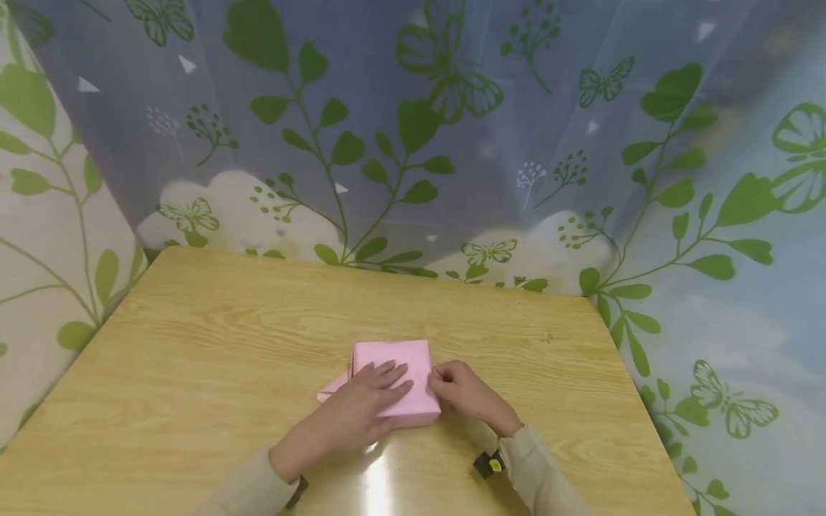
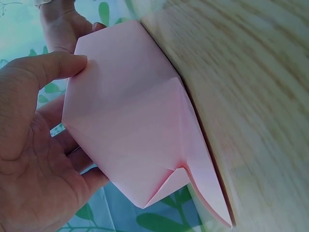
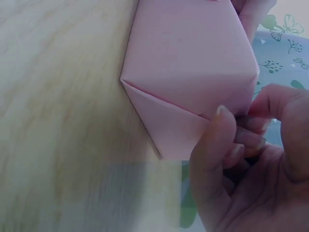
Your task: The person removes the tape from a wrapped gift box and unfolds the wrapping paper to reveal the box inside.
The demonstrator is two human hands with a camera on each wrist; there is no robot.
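Left hand [image 1: 358,410] is laid, fingers extended, over the top of a pink paper box [image 1: 419,373], with the thumb pressed against its edge. By the curled fingers and thumb of the right hand [image 1: 472,393], a folded end flap [image 3: 166,128] is pinched at the box's right side. Another flap [image 1: 332,387] is seen jutting out on the left, and the box is supported by the wood-grained table [image 1: 226,344]

**Upper limbs: both sides in view, set apart**

Left forearm [image 1: 248,491] and right forearm [image 1: 545,476] enter from below, angled inward. Left hand [image 1: 358,408]: back uppermost, fingers straight and slightly spread, thumb separate. Right hand [image 1: 470,393]: fingers bent, thumb and index fingertip close together in a pinch.
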